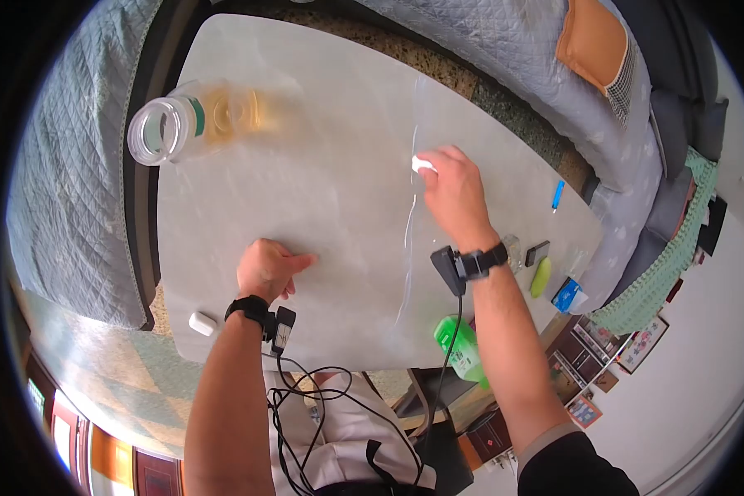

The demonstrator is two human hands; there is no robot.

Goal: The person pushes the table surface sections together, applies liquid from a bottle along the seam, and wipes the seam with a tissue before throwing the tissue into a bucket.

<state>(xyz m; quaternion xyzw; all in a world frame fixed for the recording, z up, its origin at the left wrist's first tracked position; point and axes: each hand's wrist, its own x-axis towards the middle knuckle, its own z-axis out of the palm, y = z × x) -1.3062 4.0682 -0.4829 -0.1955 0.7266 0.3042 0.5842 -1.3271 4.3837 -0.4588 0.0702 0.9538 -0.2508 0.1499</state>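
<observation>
My right hand (453, 192) is closed on a small white wad (423, 164), pressed at the grey tabletop (322, 182). What the wad is made of cannot be told. It sits over a thin, shiny whitish streak (410, 223) that runs along the table from the far side toward me. My left hand (270, 269) rests on the table nearer to me, fingers curled under and thumb pointing right. Nothing shows in it, though its fingertips are partly hidden. Both wrists wear black straps with small devices and cables.
At far left lies a clear jar (161, 132) with amber contents. A white case (202, 323) is near the left edge. A green bottle (461, 349) stands by my right forearm. Rightward are a blue stick (558, 196), a dark box (537, 253), a green oblong (541, 277) and a blue packet (566, 295).
</observation>
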